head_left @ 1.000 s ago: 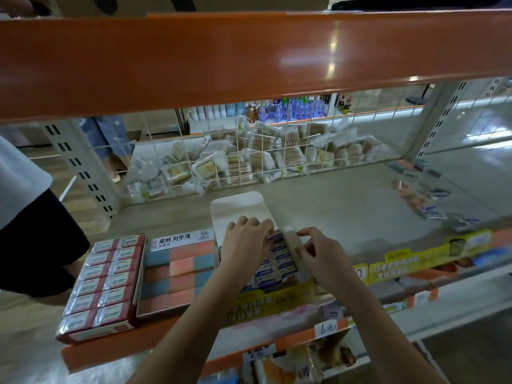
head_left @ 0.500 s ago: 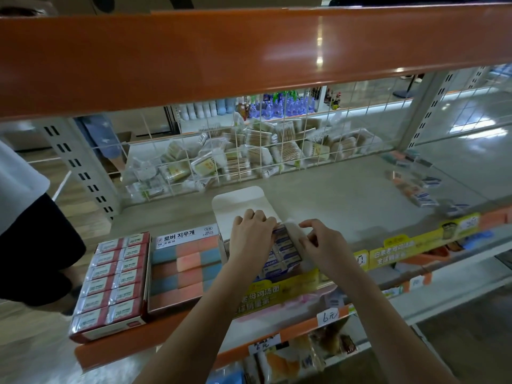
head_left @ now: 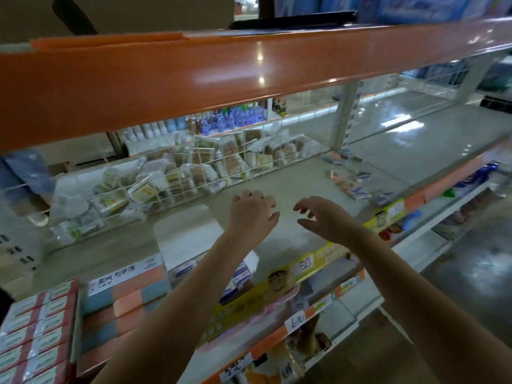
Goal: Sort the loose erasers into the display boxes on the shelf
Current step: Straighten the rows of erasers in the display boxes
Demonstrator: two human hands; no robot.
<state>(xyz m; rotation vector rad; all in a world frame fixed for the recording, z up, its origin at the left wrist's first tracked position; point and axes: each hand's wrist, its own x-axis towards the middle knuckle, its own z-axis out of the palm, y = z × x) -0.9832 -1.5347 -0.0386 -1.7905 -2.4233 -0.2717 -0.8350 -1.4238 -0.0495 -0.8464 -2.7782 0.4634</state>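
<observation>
Nearest, 3 display boxes along the shelf edge: red-label box [head_left: 38, 328], pastel block box [head_left: 124, 297], white box w/ blue-sleeved erasers [head_left: 238, 273] under the forearms. Both hands over bare shelf [head_left: 291, 187], left hand [head_left: 253, 213] and right hand [head_left: 322, 217] holding nothing, fingers loosely spread. Further right, loose erasers [head_left: 350, 185] scattered. Prob. light, firm, slick-sleeved; I'd pinch each by its long sides, a few at once.

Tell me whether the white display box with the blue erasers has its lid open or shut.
Open: the white display box has its lid flap folded back flat on the shelf, with blue-labelled erasers showing inside.
</observation>
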